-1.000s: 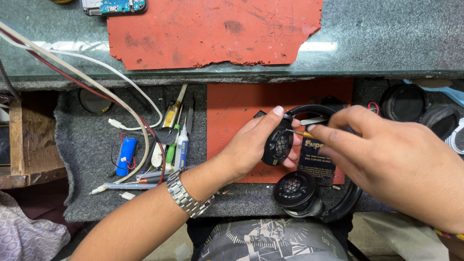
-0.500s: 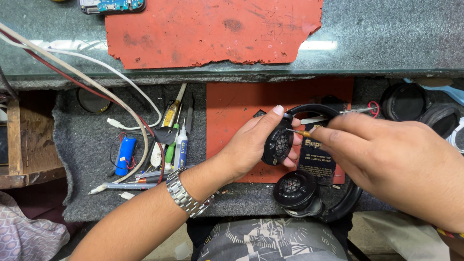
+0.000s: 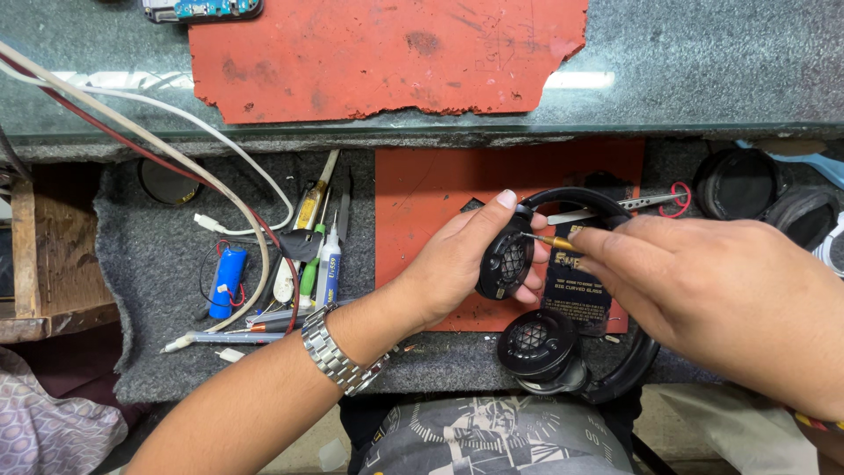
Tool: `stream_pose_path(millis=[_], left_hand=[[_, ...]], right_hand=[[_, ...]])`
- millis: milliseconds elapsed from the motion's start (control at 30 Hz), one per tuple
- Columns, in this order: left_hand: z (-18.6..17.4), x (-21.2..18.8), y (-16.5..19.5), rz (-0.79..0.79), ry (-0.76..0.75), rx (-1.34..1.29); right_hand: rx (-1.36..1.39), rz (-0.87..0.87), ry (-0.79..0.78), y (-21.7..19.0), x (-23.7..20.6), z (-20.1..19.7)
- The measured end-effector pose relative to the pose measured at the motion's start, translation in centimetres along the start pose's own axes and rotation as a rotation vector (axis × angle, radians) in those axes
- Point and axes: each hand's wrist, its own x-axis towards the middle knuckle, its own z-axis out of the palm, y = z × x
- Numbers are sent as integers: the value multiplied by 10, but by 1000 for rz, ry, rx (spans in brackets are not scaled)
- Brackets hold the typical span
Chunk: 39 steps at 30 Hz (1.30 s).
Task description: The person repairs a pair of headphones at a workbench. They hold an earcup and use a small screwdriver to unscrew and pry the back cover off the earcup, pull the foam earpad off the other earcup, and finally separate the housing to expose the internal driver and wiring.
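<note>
Over the red mat [image 3: 422, 202] on the grey felt bench, the left hand [image 3: 457, 264] curls its fingers and thumb around the upper ear cup [image 3: 505, 262] of the black headphones [image 3: 571, 352], holding it tilted up off the mat. Just beside it, the right hand [image 3: 703, 290] pinches a thin brass-tipped screwdriver [image 3: 549, 240], its point touching the cup's grille. Left of the mat lie a blue battery cell [image 3: 227, 281], loose tools and white cables [image 3: 176, 158].

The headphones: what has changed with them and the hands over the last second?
Little. The right hand has brought a thin gold-tipped tool to the face of the earcup; earlier its tip was not visible. The left hand keeps its grip on that earcup. The lower earcup, red mat and blue battery stayed put.
</note>
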Motion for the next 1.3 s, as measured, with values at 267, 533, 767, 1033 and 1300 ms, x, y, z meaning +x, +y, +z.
stream_pose_path(millis=[267,533,767,1033,1300], left_hand=[[1,0,0,3,9,9],[4,-2,3,14,2,-21],[4,-2,3,3,11,-28],[3,-1,1,16,4,-22],[4,-1,1,13,12,-12]], right_hand=[[57,-23,143,-9,-7,-6],[175,-196,259,-22,-1,-10],[181,-175,229,-21,0,-9],[126,-135,134,-23,-2,-9],[79,-133,51,-21,-3,-10]])
